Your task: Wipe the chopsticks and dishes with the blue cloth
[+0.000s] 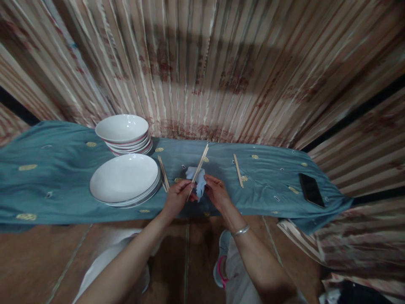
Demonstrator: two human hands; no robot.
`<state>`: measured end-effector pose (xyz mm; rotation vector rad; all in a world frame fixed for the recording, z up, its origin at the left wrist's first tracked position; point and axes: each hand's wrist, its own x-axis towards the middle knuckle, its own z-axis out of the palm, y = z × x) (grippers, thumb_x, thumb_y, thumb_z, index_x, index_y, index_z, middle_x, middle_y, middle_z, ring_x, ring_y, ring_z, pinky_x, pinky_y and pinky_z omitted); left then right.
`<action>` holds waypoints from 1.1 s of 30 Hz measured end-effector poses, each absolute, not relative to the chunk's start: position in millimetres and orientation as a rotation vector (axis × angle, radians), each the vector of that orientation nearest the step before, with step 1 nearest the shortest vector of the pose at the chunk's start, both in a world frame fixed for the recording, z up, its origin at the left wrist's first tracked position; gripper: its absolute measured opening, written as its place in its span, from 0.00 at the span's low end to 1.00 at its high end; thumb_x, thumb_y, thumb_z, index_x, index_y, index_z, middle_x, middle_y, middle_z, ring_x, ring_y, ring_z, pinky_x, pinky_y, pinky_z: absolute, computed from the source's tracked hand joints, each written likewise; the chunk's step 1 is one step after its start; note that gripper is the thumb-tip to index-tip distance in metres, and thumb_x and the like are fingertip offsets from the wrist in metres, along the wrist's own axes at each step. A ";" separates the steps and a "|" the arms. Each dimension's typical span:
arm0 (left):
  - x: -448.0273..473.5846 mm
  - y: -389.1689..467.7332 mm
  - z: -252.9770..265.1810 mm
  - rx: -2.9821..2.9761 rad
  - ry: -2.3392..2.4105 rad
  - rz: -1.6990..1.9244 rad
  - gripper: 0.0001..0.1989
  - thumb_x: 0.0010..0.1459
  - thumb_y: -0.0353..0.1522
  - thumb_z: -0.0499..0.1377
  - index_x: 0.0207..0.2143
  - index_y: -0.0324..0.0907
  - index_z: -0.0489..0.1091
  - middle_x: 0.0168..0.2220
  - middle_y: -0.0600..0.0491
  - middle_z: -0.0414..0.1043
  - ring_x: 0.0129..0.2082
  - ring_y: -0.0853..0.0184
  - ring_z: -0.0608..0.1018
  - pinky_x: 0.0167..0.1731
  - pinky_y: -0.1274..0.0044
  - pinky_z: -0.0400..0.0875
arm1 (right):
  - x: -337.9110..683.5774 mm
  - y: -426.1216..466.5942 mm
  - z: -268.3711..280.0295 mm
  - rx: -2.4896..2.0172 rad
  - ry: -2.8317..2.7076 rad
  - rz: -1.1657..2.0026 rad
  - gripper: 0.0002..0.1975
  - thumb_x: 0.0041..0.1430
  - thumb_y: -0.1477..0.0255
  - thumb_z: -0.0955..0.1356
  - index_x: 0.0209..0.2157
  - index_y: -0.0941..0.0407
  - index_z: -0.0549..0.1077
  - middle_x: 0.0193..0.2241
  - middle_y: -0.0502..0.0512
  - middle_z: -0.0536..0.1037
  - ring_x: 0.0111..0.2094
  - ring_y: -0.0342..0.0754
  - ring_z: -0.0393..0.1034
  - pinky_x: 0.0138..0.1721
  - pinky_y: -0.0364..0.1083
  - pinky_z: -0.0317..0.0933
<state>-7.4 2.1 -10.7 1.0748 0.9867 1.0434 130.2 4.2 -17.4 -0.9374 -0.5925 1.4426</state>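
Observation:
My left hand (177, 195) is closed around the lower part of a pair of wooden chopsticks (201, 160), which slant up and away to the right. My right hand (217, 191) pinches a crumpled pale cloth or tissue (200, 185) that lies against the chopsticks, just right of my left fingers. Both hands are close together above the front of the cloth-covered table. Left of my left hand lies another pair of chopsticks (163, 173). A further pair of chopsticks (238, 170) rests to the right of my right hand.
A stack of oval white plates (123, 179) stands on the left of the teal tablecloth (268, 194), with stacked white bowls (122, 128) behind it. A black phone (311, 190) lies at the right end. Pleated curtains (190, 63) hang behind the table.

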 end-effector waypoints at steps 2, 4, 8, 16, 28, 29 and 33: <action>-5.5 1.9 -12.0 1.042 0.979 1.022 0.16 0.43 0.43 0.62 0.26 0.40 0.68 0.15 0.58 0.70 0.15 0.69 0.74 0.16 0.79 0.65 | 129.8 2.5 -14.9 -0.929 -0.643 1.470 0.12 0.35 0.64 0.77 0.25 0.55 0.79 0.20 0.46 0.77 0.21 0.39 0.65 0.26 0.41 0.60; -4.2 1.3 -13.7 1.033 0.970 0.992 0.15 0.42 0.43 0.62 0.25 0.40 0.67 0.15 0.58 0.70 0.14 0.70 0.73 0.16 0.80 0.64 | 129.8 0.8 -13.1 -0.933 -0.714 1.508 0.14 0.36 0.63 0.77 0.27 0.54 0.79 0.20 0.46 0.77 0.21 0.40 0.65 0.25 0.41 0.60; -2.4 -1.3 -20.1 1.051 0.955 0.944 0.13 0.44 0.42 0.60 0.24 0.41 0.67 0.13 0.58 0.69 0.12 0.71 0.70 0.16 0.80 0.63 | 130.8 -0.9 -13.9 -0.996 -0.829 1.504 0.14 0.37 0.63 0.76 0.26 0.55 0.78 0.20 0.46 0.76 0.21 0.41 0.65 0.25 0.41 0.60; 0.4 -6.9 -23.6 1.032 0.943 0.878 0.12 0.47 0.40 0.59 0.24 0.41 0.66 0.14 0.57 0.70 0.15 0.71 0.71 0.17 0.80 0.62 | 135.5 2.2 -18.0 -1.049 -0.737 1.447 0.11 0.36 0.64 0.75 0.23 0.56 0.77 0.17 0.45 0.74 0.19 0.39 0.63 0.23 0.40 0.57; -0.7 -9.5 -24.1 0.942 0.932 0.885 0.17 0.42 0.43 0.65 0.27 0.38 0.70 0.17 0.57 0.69 0.15 0.72 0.70 0.17 0.80 0.61 | 139.7 7.4 -14.1 -1.031 -0.661 1.405 0.10 0.34 0.66 0.76 0.21 0.56 0.78 0.18 0.46 0.75 0.20 0.39 0.62 0.25 0.40 0.56; -1.0 -9.5 -24.1 0.938 0.936 0.883 0.17 0.42 0.43 0.65 0.26 0.38 0.70 0.17 0.56 0.70 0.15 0.72 0.70 0.17 0.80 0.61 | 139.7 7.8 -14.3 -1.031 -0.654 1.401 0.10 0.34 0.66 0.76 0.21 0.56 0.78 0.18 0.46 0.75 0.20 0.39 0.63 0.25 0.40 0.57; -0.8 -9.7 -24.9 0.946 0.948 0.873 0.19 0.42 0.45 0.64 0.25 0.38 0.70 0.17 0.55 0.70 0.15 0.72 0.70 0.16 0.80 0.61 | 141.4 8.7 -14.7 -1.039 -0.625 1.402 0.11 0.34 0.66 0.76 0.22 0.55 0.78 0.18 0.46 0.76 0.20 0.40 0.63 0.25 0.40 0.57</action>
